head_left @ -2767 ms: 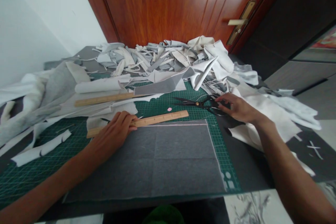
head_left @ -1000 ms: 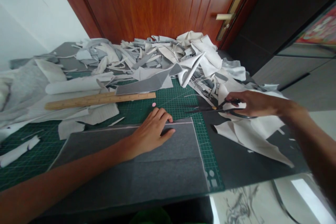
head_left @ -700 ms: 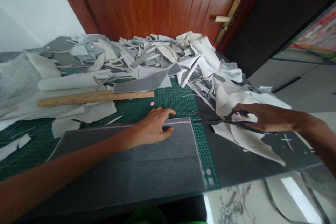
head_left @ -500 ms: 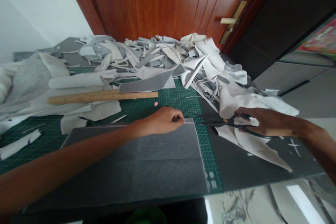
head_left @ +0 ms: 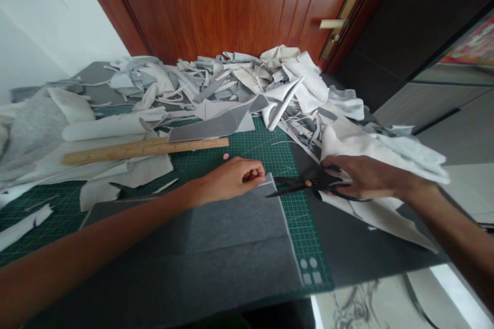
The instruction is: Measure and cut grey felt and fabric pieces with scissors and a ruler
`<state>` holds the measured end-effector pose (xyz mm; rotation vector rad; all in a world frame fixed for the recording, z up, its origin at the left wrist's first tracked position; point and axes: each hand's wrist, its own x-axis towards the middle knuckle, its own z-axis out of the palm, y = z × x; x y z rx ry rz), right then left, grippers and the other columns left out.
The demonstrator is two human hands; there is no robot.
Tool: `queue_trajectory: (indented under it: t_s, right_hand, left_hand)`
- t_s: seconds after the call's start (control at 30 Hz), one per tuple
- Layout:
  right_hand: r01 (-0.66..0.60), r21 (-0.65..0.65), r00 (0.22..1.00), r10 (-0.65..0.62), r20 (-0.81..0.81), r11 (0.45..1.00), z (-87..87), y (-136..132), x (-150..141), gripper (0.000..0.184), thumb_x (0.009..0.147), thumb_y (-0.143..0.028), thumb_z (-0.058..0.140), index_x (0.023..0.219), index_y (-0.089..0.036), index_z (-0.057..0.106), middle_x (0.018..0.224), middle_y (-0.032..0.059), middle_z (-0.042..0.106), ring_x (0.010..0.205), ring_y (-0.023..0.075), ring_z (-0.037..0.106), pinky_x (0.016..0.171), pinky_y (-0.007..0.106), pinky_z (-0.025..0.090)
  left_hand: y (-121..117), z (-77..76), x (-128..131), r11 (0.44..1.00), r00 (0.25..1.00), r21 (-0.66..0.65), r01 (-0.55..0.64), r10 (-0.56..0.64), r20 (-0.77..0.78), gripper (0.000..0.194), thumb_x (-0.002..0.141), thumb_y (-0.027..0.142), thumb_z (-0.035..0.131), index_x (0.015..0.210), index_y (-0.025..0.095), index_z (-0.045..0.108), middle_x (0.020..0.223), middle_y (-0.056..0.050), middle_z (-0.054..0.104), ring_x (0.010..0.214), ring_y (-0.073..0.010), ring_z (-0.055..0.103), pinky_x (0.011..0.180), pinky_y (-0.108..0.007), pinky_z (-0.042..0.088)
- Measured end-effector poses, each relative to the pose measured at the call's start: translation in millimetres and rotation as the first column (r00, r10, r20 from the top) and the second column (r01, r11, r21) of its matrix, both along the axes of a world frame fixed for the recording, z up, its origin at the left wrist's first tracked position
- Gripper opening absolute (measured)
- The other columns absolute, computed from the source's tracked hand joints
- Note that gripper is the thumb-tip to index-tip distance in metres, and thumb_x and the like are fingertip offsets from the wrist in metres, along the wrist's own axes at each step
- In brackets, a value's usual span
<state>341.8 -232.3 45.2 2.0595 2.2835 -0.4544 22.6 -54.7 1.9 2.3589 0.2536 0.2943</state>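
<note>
A dark grey fabric sheet lies flat on the green cutting mat. My left hand pinches the sheet's far right corner, fingers closed on the cloth edge, where a pale chalk line runs. My right hand grips black scissors by the handles. The blades are parted and point left at that pinched corner, a short gap away.
A wooden ruler lies on the mat behind my left arm, beside a rolled white cloth. A heap of grey and white fabric scraps fills the back of the table before a wooden door. White offcuts lie under my right hand.
My left hand let go of the ruler, moved right along the fabric's far edge and pinched its corner. My right hand picked up the scissors and brought them leftward to that corner.
</note>
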Motion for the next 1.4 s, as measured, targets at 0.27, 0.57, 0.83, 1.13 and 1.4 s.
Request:
queue_trajectory:
  t_s: [0.27, 0.57, 0.83, 1.13, 1.4]
  right_hand:
    - [-0.089, -0.036, 0.995, 0.088, -0.044, 0.995, 1.3, 34.5, -38.0, 0.035, 0.089, -0.047, 0.065, 0.114, -0.023, 0.062, 0.105, 0.0085, 0.076, 0.090, 0.0267, 0.072, 0.074, 0.035, 0.051]
    - [-0.126, -0.014, 0.991, 0.125, -0.039, 0.992, -1.5, 46.0, -50.1, 0.022, 0.088, -0.040, 0.066, 0.100, -0.023, 0.060, 0.092, 0.0068, 0.074, 0.078, 0.0233, 0.069, 0.065, 0.032, 0.047]
    - [-0.154, 0.075, 0.986, 0.158, -0.055, 0.985, -7.0, 35.8, -44.1, 0.021, 0.084, -0.037, 0.069, 0.100, -0.024, 0.065, 0.093, 0.0068, 0.076, 0.078, 0.0238, 0.071, 0.067, 0.033, 0.047]
    - [-0.117, 0.079, 0.993, 0.116, 0.007, 0.990, -9.7, 29.7, -45.6, 0.023, 0.083, -0.043, 0.067, 0.096, -0.025, 0.064, 0.092, 0.0071, 0.076, 0.079, 0.0251, 0.071, 0.067, 0.034, 0.047]
    - [-0.121, 0.067, 0.993, 0.122, -0.006, 0.990, -9.4, 30.4, -47.7, 0.020, 0.084, -0.041, 0.065, 0.093, -0.024, 0.062, 0.089, 0.0078, 0.076, 0.077, 0.0252, 0.071, 0.064, 0.034, 0.044]
  left_hand:
    - [16.0, 2.9, -32.6, 0.999, 0.998, 0.053, 0.001, 0.002, -0.062, 0.021, 0.102, 0.032, 0.056, 0.088, 0.018, 0.065, 0.076, 0.004, 0.060, 0.070, -0.0117, 0.053, 0.089, -0.033, 0.041]
    - [14.9, 5.8, -19.9, 0.993, 0.998, 0.107, 0.051, -0.056, 0.043, 0.018, 0.101, 0.028, 0.055, 0.089, 0.018, 0.064, 0.085, -0.002, 0.062, 0.081, -0.0156, 0.056, 0.078, -0.030, 0.041]
    - [14.1, 8.3, 0.3, 0.993, 0.992, 0.012, 0.121, -0.121, -0.024, 0.024, 0.099, 0.032, 0.062, 0.080, 0.017, 0.064, 0.073, 0.003, 0.057, 0.066, -0.0104, 0.050, 0.067, -0.026, 0.036]
    - [17.3, -0.4, 2.2, 0.984, 0.991, -0.120, 0.131, -0.135, -0.024, 0.023, 0.098, 0.034, 0.063, 0.085, 0.016, 0.070, 0.077, 0.000, 0.064, 0.067, -0.0104, 0.052, 0.065, -0.025, 0.038]
    - [18.2, -1.2, 3.1, 0.982, 0.992, -0.141, 0.127, -0.128, 0.003, 0.023, 0.096, 0.034, 0.064, 0.082, 0.017, 0.071, 0.074, 0.000, 0.064, 0.065, -0.0108, 0.051, 0.064, -0.026, 0.037]
